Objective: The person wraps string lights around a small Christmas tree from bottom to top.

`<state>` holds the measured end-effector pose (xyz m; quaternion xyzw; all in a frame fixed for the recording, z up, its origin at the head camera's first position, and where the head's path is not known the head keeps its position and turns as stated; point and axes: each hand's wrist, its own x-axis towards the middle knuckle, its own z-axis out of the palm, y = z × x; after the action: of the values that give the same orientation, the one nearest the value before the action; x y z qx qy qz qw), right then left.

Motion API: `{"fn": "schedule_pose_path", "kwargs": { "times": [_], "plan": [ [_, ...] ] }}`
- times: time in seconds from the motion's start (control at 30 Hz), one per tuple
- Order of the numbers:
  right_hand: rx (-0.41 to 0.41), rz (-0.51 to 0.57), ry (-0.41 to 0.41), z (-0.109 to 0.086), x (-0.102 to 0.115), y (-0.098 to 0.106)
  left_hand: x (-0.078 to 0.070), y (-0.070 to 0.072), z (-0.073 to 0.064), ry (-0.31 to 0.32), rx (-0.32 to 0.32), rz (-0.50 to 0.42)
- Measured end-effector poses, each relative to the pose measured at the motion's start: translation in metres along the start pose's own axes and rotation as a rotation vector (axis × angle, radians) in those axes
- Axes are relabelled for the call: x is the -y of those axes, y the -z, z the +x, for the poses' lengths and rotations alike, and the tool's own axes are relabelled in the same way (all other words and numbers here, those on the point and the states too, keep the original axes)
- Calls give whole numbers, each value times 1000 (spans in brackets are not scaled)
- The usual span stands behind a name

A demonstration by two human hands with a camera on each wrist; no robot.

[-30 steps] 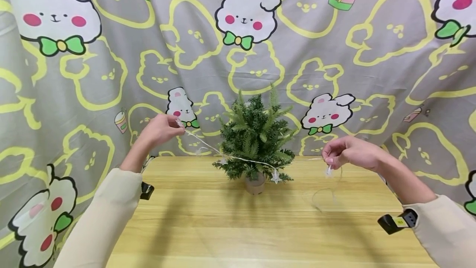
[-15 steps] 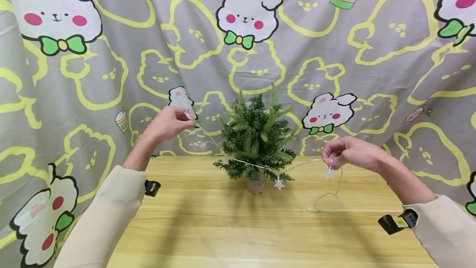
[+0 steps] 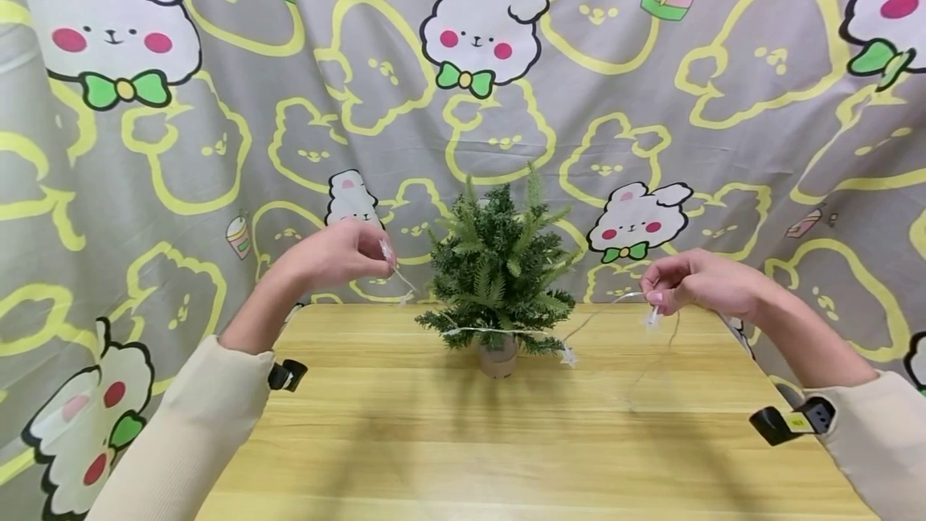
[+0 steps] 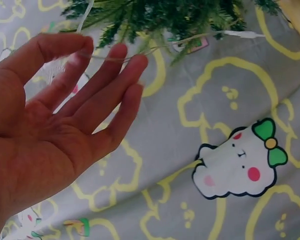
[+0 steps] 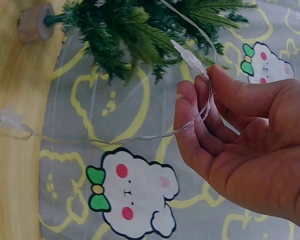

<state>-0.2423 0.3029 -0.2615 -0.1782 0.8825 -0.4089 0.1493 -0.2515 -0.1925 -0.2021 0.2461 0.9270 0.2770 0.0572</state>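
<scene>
A small green Christmas tree (image 3: pixel 499 256) stands upright on a round wooden base (image 3: pixel 497 360) at the table's far side. My left hand (image 3: pixel 336 254), left of the tree, pinches a string of clear star lights between thumb and index finger; a star (image 3: pixel 387 250) shows at its fingertips. The wire sags across the tree's lower front, with one star (image 3: pixel 568 355) hanging at the right. Over on the tree's right, my right hand (image 3: pixel 705 284) pinches the same string. In the right wrist view a star (image 5: pixel 190 60) sticks up from the right hand's fingertips, and wire loops past its fingers.
A wooden table (image 3: pixel 463 441) lies under both hands. Behind and at the sides hangs a grey curtain (image 3: pixel 615 127) with cartoon rabbits. Loose wire trails down from the right hand toward the tabletop.
My left hand has moved right toward the tree, rising and then dropping a little. The string now hangs lower across the tree. Lately my right hand has shifted slightly right and up.
</scene>
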Motion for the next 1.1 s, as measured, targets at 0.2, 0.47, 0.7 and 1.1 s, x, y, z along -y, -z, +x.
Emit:
{"fn": "schedule_pose_path", "kwargs": {
  "times": [0.2, 0.47, 0.7, 1.1],
  "plan": [
    [-38, 7, 18, -3, 5, 7, -9, 2, -5, -13, 70, -19],
    [-189, -62, -19, -4, 10, 11, -27, -2, -8, -105, 104, -65],
    [-269, -102, -69, -5, 14, 14, -40, -7, -4, -142, 59, -85],
    [-309, -67, -66, -5, 8, 16, -46, -11, -1, -105, -1, -110]
  ]
}}
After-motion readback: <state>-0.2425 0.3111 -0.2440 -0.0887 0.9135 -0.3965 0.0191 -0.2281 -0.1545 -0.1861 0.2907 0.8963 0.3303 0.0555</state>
